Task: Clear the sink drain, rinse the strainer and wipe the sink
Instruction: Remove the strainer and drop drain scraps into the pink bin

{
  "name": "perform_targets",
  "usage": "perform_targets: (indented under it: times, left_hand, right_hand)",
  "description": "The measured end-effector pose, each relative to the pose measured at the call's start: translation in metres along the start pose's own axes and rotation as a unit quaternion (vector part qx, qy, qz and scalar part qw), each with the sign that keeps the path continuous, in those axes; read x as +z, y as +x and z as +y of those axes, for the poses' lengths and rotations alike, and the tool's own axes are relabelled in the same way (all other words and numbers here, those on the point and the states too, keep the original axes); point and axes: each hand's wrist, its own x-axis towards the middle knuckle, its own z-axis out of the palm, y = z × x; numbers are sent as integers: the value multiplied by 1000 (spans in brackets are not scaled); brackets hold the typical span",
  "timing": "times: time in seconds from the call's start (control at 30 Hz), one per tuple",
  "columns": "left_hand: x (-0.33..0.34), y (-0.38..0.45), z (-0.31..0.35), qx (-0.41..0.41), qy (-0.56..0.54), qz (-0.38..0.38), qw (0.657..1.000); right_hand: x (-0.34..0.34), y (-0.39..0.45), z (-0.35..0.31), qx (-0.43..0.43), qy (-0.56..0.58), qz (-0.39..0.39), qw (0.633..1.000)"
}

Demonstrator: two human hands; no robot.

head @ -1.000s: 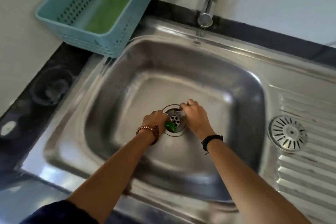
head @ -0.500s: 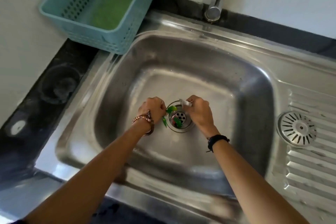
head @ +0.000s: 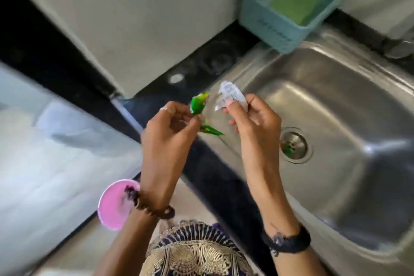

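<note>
Both forearms bare to the frame edge, no sleeves showing. Left hand (head: pixel 167 134): thin pale ring (head: pixel 163 109) on one finger, at the hand's 12 o'clock side. Left wrist: bracelet of dark brown round beads (head: pixel 149 205), with a darker purplish tuft at its 9 o'clock end. Right hand (head: pixel 255 127): no ring visible. Right wrist: black band (head: pixel 289 241), woven or cord-like, with a small knot or charm toward 9 o'clock. At 6 o'clock, between the arms, a dark purple garment (head: pixel 192 251) with gold patterned embroidery.
</note>
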Motion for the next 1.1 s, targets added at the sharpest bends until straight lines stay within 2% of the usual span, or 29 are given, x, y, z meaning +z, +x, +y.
perform_targets:
  times: [0.1, 0.2, 0.27, 0.37, 0.53, 0.67, 0.77, 0.9, 1.1]
  left_hand:
    - [-70, -23, -29, -16, 1, 86, 996]
    - [-137, -45, -79, -77, -16, 166, 983]
    - [-169, -56, -121, -125, -41, 188, 973]
    - [-209, -71, -202, -184, -36, 202, 961]
    - [-235, -69, -355, -303, -13, 167, 938]
    - [-226, -57, -479, -369, 28, 118, 921]
    - [-209, -51, -558, -405, 52, 70, 910]
    - [-192, -40, -628, -425, 47, 53, 903]
    - [-180, -30, -677, -453, 31, 8, 891]
  right_hand:
    - [62, -49, 5, -16, 15, -86, 996]
    - [126, -101, 29, -18, 26, -162, 986]
    - [161, -127, 57, 2, 15, -190, 982]
    - [211, -160, 121, 30, -78, -232, 969]
    - [269, -181, 262, 66, -281, -301, 909]
    - [299, -184, 369, 114, -348, -325, 872]
    - [313, -188, 440, 166, -376, -313, 856]
    - [328, -197, 508, 224, -387, -278, 850]
    - [336, -195, 547, 216, -397, -307, 838]
